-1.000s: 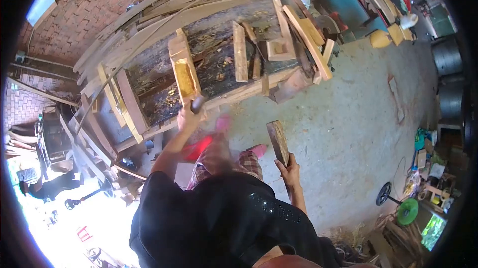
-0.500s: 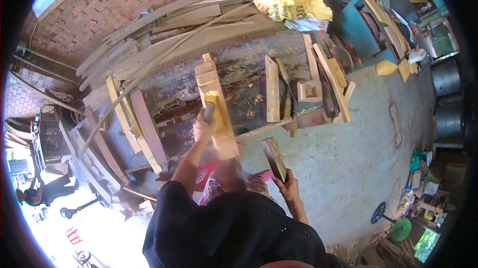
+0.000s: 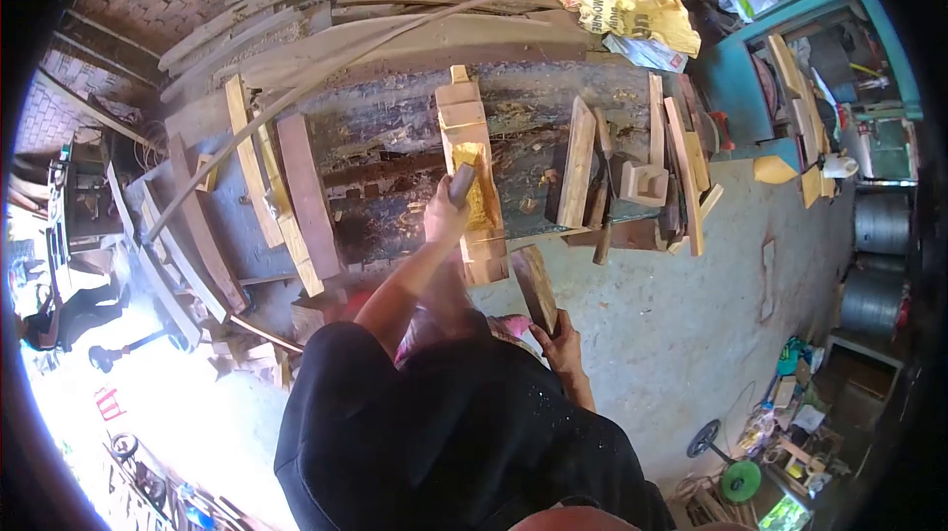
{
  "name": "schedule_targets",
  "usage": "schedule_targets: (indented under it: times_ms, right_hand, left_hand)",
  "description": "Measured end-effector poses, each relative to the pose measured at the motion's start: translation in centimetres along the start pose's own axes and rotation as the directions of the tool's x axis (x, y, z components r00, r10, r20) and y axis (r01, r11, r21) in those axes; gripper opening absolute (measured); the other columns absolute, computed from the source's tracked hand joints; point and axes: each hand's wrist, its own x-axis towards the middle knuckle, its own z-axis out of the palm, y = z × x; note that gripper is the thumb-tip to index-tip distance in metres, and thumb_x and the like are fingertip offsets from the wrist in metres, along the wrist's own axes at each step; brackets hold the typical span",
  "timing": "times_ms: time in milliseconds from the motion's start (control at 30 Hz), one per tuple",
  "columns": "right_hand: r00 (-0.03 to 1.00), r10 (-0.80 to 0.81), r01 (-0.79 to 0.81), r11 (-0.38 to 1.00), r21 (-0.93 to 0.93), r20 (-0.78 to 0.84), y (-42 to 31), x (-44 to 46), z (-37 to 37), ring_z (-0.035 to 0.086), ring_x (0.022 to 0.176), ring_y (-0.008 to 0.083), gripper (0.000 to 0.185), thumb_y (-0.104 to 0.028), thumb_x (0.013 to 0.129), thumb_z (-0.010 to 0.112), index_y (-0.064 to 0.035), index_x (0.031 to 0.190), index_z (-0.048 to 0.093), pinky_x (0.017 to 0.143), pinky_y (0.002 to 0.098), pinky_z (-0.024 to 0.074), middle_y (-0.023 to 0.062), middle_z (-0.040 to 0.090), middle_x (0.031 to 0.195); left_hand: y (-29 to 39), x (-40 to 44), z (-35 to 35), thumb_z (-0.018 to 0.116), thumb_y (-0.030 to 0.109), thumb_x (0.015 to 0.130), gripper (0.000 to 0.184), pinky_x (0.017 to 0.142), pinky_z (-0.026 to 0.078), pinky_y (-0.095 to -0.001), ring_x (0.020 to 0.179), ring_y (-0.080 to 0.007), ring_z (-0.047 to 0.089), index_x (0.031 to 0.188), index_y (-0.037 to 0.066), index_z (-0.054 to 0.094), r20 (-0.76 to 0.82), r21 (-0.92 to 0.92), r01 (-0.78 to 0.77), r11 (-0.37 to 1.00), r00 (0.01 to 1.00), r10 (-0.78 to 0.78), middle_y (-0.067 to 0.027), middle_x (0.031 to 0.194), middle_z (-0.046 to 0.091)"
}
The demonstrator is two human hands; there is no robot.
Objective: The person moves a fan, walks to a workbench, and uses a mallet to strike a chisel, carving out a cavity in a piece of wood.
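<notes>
Shifted the left hand [image 3: 446, 221] from the near end of the hollowed wooden block [image 3: 464, 118], its place a second earlier, up to the yellow cavity, fingers curled closed around a short dark tool [image 3: 461, 184]. Left the block lying across the dark bench [image 3: 380, 136]. Kept the right hand [image 3: 560, 346] wrapped around a rough wooden bar [image 3: 534, 286], thumb and fingers clamped at its lower end.

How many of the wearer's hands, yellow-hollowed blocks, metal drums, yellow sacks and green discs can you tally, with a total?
Left hand, right hand: 2
Yellow-hollowed block: 1
Metal drums: 2
Yellow sack: 1
Green disc: 1
Total: 7
</notes>
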Motion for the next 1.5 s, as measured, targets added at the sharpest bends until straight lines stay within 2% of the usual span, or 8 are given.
schedule_targets:
  times_ms: [67,167,233,867,1033,1233,1300,1500]
  right_hand:
    - [0.998,0.055,-0.056,0.998,0.028,0.028,-1.3,0.1,-0.3,0.067,0.079,0.0395,0.045,-0.034,0.081,0.074,-0.0016,0.104,0.053,0.064,0.041,0.0507,0.0247,0.065,0.079]
    - [0.998,0.048,-0.049,0.998,0.031,0.033,-1.7,0.4,-0.3,0.068,0.082,0.0376,0.044,-0.032,0.081,0.074,-0.0014,0.105,0.053,0.066,0.0395,0.0507,0.0238,0.066,0.08]
    - [0.997,-0.078,0.078,0.997,0.012,-0.013,-0.6,0.9,0.2,0.055,0.051,0.0151,0.047,-0.032,0.082,0.073,-0.0004,0.11,0.053,0.045,0.0308,0.0459,0.01,0.059,0.067]
    - [0.996,0.066,-0.075,0.976,0.205,0.051,-3.4,0.9,1.0,0.056,0.055,0.0131,0.044,-0.027,0.082,0.072,-0.0003,0.111,0.052,0.045,0.0286,0.0464,0.0086,0.061,0.073]
    - [0.986,0.1,-0.144,0.912,0.385,0.13,-5.5,1.3,0.0,0.055,0.057,0.0135,0.045,-0.025,0.08,0.073,-0.0001,0.112,0.053,0.049,0.0281,0.0474,0.0044,0.058,0.074]
    - [0.986,-0.135,0.005,0.596,0.803,0.094,-9.4,3.6,-3.4,0.056,0.1,0.0199,0.058,-0.032,0.076,0.073,-0.0004,0.119,0.053,0.08,0.0413,0.0531,0.0108,0.057,0.11]
    - [0.971,-0.23,0.054,0.489,0.87,0.069,-10.4,4.5,-4.5,0.05,0.118,0.0219,0.054,-0.029,0.077,0.071,0.0008,0.12,0.055,0.094,0.0413,0.0451,0.012,0.048,0.138]
    - [0.967,-0.255,0.176,0.592,0.787,-0.025,-12.4,5.6,-5.9,0.053,0.11,0.0197,0.055,-0.031,0.078,0.068,0.0002,0.122,0.054,0.095,0.0339,0.0407,0.0096,0.054,0.127]
  left_hand:
    - [0.2,0.2,0.1,0.065,0.02,0.077,0.058,0.077,0.051,-0.0501,0.091,-0.0421,0.063,0.131,0.011,0.045,0.027,0.008,0.048,0.999,0.999,-0.048,-0.0249,0.101,0.065]
    - [-0.1,0.2,0.1,0.065,0.021,0.077,0.056,0.077,0.051,-0.05,0.09,-0.0423,0.063,0.129,0.011,0.046,0.027,-0.003,0.003,1.0,1.0,-0.002,-0.0241,0.099,0.065]
    - [-0.4,0.2,0.0,0.066,0.024,0.078,0.057,0.077,0.051,-0.0497,0.09,-0.0421,0.063,0.13,0.011,0.046,0.039,-0.015,0.006,1.0,0.999,-0.005,-0.0238,0.098,0.065]
    - [-5.6,2.3,-8.7,0.071,0.042,0.078,0.045,0.07,0.049,-0.0495,0.085,-0.0396,0.063,0.098,0.005,0.054,-0.084,0.31,0.019,0.95,0.996,0.007,-0.0196,0.093,0.064]
    - [0.8,-1.5,-8.5,0.07,0.04,0.081,0.045,0.071,0.052,-0.0462,0.082,-0.037,0.065,0.1,0.002,0.054,0.075,0.072,-0.263,0.962,0.963,0.258,-0.0196,0.091,0.064]
    - [8.7,-5.2,-5.2,0.069,0.024,0.081,0.045,0.074,0.052,-0.0433,0.081,-0.0355,0.063,0.111,-0.002,0.049,0.584,-0.183,-0.255,0.949,0.748,0.314,-0.0204,0.088,0.06]
    - [10.4,-6.5,-3.1,0.066,0.02,0.081,0.05,0.083,0.049,-0.0455,0.093,-0.0388,0.059,0.122,-0.001,0.045,0.631,-0.276,-0.268,0.923,0.673,0.385,-0.0238,0.1,0.056]
    - [12.8,-9.0,0.2,0.063,0.014,0.083,0.057,0.093,0.043,-0.0445,0.108,-0.0397,0.051,0.134,0.001,0.04,0.398,-0.612,-0.324,0.721,0.662,0.635,-0.0235,0.121,0.043]
